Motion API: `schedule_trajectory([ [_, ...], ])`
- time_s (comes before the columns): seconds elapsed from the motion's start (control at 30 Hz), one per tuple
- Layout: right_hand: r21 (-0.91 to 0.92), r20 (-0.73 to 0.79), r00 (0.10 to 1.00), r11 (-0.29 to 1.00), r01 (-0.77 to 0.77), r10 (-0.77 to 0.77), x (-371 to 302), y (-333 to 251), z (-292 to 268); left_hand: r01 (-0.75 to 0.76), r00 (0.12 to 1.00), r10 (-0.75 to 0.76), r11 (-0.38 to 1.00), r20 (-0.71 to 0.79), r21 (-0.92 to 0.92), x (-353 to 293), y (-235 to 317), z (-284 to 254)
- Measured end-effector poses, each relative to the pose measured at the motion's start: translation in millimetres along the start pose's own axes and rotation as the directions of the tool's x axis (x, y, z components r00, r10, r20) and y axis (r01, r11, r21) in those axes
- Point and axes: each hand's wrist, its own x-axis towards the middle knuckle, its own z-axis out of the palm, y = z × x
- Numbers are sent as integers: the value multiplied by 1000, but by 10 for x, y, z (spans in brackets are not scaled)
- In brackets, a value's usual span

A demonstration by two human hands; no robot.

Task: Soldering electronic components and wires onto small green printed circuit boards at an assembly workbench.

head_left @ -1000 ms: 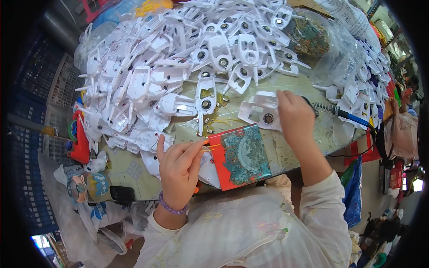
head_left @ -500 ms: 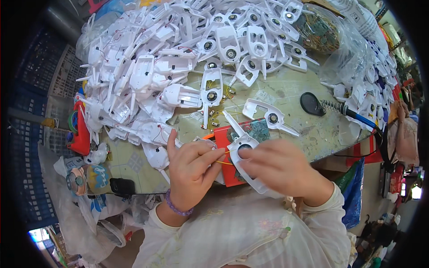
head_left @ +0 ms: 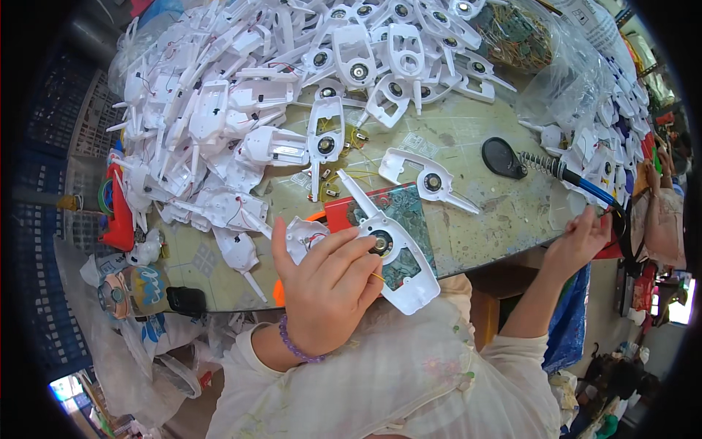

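At the near edge of the tabletop (head_left: 490,227), the left hand (head_left: 329,282), grip closed on a yellow wire (head_left: 377,276), rests fingertips against a white plastic frame (head_left: 417,294) over a red-and-teal panel (head_left: 406,201). The right hand (head_left: 581,241), half curled, hangs near the right edge; whether it holds anything cannot be told.

White casing (head_left: 413,294) now over book (head_left: 398,203); wasn't there a second ago. Right hand (head_left: 583,238) since off casing, now out at bench's (head_left: 482,238) right edge near blue-handled tool (head_left: 592,192). Left hand (head_left: 333,282) shifted onto casing, fingers at speaker (head_left: 381,242).
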Motion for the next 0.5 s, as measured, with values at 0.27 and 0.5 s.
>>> schedule_trajectory([
  [0.27,-314,232,919,919,-238,317,510,28,67,42,999,-43,998,24,49,-17,41,26],
  [0.5,-218,-92,993,972,-89,70,867,-507,-409,48,998,-49,999,46,11,-6,25,-15],
])
